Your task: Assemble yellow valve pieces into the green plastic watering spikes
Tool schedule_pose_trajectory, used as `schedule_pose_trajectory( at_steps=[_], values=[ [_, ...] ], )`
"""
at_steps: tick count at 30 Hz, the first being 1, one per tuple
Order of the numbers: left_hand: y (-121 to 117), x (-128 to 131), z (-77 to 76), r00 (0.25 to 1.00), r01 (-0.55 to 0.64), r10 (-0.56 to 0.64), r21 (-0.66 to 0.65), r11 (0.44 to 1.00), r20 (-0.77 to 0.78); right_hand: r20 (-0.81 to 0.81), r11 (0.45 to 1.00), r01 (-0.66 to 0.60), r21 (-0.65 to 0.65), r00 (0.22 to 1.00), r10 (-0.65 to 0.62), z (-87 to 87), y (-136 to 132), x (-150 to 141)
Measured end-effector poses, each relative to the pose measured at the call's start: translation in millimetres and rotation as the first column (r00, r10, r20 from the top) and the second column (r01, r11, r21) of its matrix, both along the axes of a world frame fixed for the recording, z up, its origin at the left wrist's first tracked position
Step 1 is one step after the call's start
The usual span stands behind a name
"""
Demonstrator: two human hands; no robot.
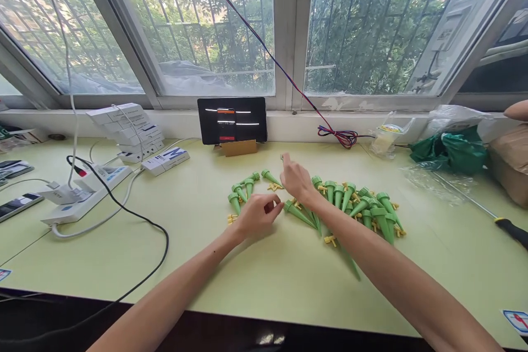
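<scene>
My left hand (pixel 259 213) is low over the table, fingers curled and fingertips pinched together. They are right beside the ridged cap of a green plastic watering spike (pixel 300 214), and whether they grip anything is hidden. Farther forward, my right hand (pixel 295 177) is bent closed, with a small bit of green at its fingertips that I cannot make out. A pile of green watering spikes (pixel 361 203) with yellow valves lies to the right, partly behind my right forearm. Several more spikes (pixel 243 187) lie left of my hands. Small yellow valves (pixel 275 187) sit between the groups.
A tablet (pixel 233 121) leans on a brown stand at the back. Stacked white boxes (pixel 130 129) and a power strip (pixel 88 192) with cables stand left. At right are a green plastic bag (pixel 449 151), a screwdriver (pixel 509 228) and a brown package (pixel 509 159).
</scene>
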State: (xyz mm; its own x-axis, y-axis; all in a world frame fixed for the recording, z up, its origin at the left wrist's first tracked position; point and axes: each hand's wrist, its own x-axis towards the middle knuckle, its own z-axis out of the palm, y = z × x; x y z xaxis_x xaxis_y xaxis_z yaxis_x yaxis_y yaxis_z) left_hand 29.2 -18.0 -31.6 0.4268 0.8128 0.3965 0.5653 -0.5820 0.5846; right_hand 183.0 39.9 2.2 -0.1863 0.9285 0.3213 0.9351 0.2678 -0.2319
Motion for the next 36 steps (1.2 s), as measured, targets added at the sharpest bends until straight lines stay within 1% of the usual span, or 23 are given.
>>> schedule_pose_trajectory(
  at_steps=[1, 3, 6, 8, 11, 14, 17, 18, 22, 25, 28, 31, 33, 36],
  values=[
    [1.5, -0.4, 0.5, 0.995, -0.064, 0.065, -0.016, 0.998, 0.072, -0.015, 0.999, -0.013, 0.033, 1.0, 0.013, 1.3, -6.8, -1.6],
    [5.3, -1.8, 2.4, 0.952, -0.158, 0.178, -0.099, 0.983, 0.251, -0.06, 0.995, -0.039, 0.094, 0.997, 0.045, 0.1, -20.9, -7.1],
    [11.0, -4.2, 6.2, 0.851, -0.165, 0.288, -0.297, 0.94, 0.438, -0.121, 0.982, -0.117, 0.149, 0.983, 0.135, -9.8, -39.0, -19.3],
    [12.9, -5.1, 8.2, 0.803, -0.109, 0.298, -0.365, 0.925, 0.516, -0.128, 0.969, -0.184, 0.164, 0.97, 0.206, -18.4, -47.2, -26.8],
    [12.8, -5.4, 9.6, 0.783, -0.065, 0.291, -0.393, 0.917, 0.55, -0.055, 0.923, -0.326, 0.205, 0.938, 0.343, -28.7, -52.9, -32.3],
    [11.9, -6.0, 10.4, 0.779, -0.084, 0.3, -0.382, 0.92, 0.551, 0.018, 0.879, -0.386, 0.279, 0.918, 0.397, -33.7, -53.2, -31.1],
    [11.6, -6.9, 12.6, 0.786, -0.098, 0.297, -0.365, 0.926, 0.543, 0.092, 0.843, -0.413, 0.344, 0.908, 0.408, -35.8, -52.9, -28.3],
    [11.5, -7.1, 13.6, 0.787, -0.101, 0.298, -0.364, 0.926, 0.54, 0.109, 0.842, -0.411, 0.35, 0.91, 0.4, -36.4, -53.3, -27.8],
    [10.8, -6.9, 17.1, 0.789, -0.116, 0.313, -0.372, 0.921, 0.529, 0.131, 0.867, -0.381, 0.322, 0.925, 0.358, -38.8, -56.4, -28.7],
    [10.9, -6.9, 17.9, 0.783, -0.078, 0.297, -0.387, 0.919, 0.546, 0.131, 0.87, -0.381, 0.315, 0.925, 0.357, -39.9, -58.1, -30.2],
    [12.6, -8.0, 16.9, 0.754, -0.02, 0.291, -0.422, 0.906, 0.589, 0.114, 0.864, -0.38, 0.331, 0.925, 0.363, -38.9, -58.0, -30.0],
    [15.5, -9.9, 15.5, 0.705, 0.033, 0.316, -0.475, 0.879, 0.634, 0.083, 0.868, -0.35, 0.352, 0.936, 0.344, -36.5, -56.0, -26.4],
    [17.4, -11.1, 14.9, 0.682, 0.056, 0.323, -0.486, 0.872, 0.657, 0.058, 0.876, -0.318, 0.363, 0.946, 0.319, -35.0, -54.1, -22.5],
    [19.0, -12.2, 14.8, 0.672, 0.076, 0.31, -0.479, 0.875, 0.672, 0.025, 0.899, -0.27, 0.344, 0.96, 0.279, -34.4, -51.3, -16.9]
  ],
)
